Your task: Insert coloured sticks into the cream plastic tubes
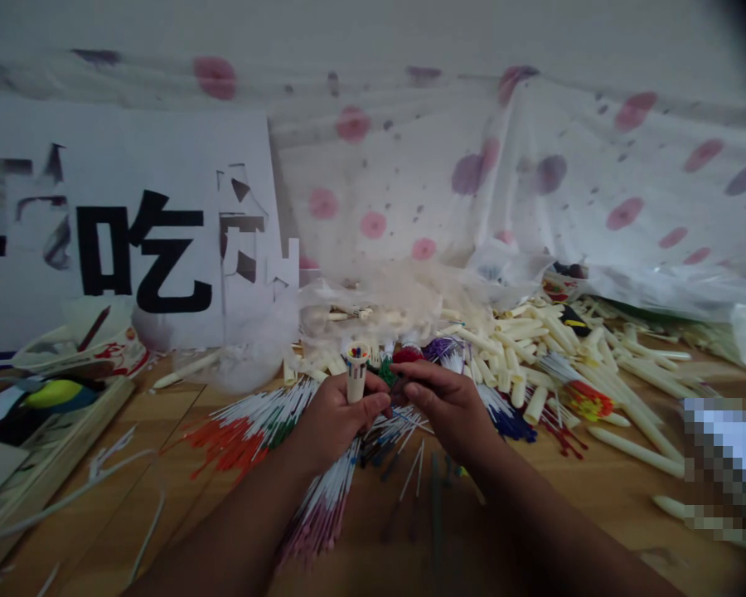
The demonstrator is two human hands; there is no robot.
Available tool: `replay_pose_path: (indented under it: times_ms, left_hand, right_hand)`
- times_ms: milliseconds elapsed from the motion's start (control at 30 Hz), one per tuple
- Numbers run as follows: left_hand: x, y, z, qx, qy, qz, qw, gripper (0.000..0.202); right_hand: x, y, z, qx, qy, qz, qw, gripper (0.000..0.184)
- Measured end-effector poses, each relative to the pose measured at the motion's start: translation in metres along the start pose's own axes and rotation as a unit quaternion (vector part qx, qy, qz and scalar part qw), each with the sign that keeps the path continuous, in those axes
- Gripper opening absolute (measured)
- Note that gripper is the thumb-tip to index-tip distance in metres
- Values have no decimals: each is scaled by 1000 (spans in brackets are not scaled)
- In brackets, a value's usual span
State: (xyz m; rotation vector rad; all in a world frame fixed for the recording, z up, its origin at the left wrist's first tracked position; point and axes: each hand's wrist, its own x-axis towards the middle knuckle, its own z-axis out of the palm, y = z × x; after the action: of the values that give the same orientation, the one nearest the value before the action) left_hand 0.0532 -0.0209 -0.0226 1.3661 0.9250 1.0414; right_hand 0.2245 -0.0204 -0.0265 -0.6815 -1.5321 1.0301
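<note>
My left hand is closed around an upright cream multicolour pen barrel, with several coloured bits showing in its top opening. Close beside it, my right hand has its fingertips drawn together; whatever is between them is too small or hidden to make out. Behind the fingers lies a patch of small green parts. Around both hands, thin white pen refills with coloured ends are fanned out: orange ones to the left, pink ones in front, dark blue ones to the right.
A heap of cream barrels covers the back right of the wooden table. A wooden-edged tray and a paper bowl stand at left. Behind are a white board with cut-out characters and spotted plastic sheeting.
</note>
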Motion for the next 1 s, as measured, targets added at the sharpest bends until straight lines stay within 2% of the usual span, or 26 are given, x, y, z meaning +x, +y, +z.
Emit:
replay_pose_path:
  times_ms: [67, 167, 233, 267, 333, 400, 467, 533, 633, 733, 833, 1000]
  left_hand:
    - [0, -2, 1, -12, -28, -6, 1000, 16]
    - [0, -4, 1, 11, -68, -7, 998, 16]
    - [1, -3, -1, 64, -46, 25, 997, 19]
    - [3, -2, -3, 97, -21, 55, 993, 20]
    - [5, -1, -6, 159, 20, 126, 979, 22]
    - [6, -1, -9, 200, 13, 175, 964, 25]
    - [7, -1, -10, 220, -26, 202, 954, 31]
    - [7, -3, -10, 233, -62, 223, 945, 35]
    - [9, -5, -9, 244, -92, 244, 934, 36]
    - [11, -6, -9, 246, -104, 253, 930, 31]
    - [11, -6, -8, 243, -108, 258, 929, 27]
    - [10, -4, -6, 247, -117, 247, 930, 29]
  right_hand:
    - [0, -1, -2, -12, -15, -17, 1000, 22]
    - [3, -7, -10, -65, -48, -89, 993, 12]
    - [3, -16, -18, -104, -27, -120, 987, 9]
    - [3, -23, -22, -112, 10, -125, 986, 9]
    - [-2, -40, -28, -103, 123, -151, 975, 13]
    - [-12, -58, -29, -89, 236, -209, 945, 14]
    - [-26, -72, -28, -101, 278, -252, 921, 15]
    - [-40, -80, -26, -138, 237, -267, 924, 23]
    - [-56, -84, -27, -206, 118, -267, 934, 44]
    - [-62, -85, -31, -259, 28, -274, 926, 59]
    - [-63, -86, -33, -306, -14, -275, 911, 61]
    - [-59, -82, -29, -349, -55, -249, 902, 51]
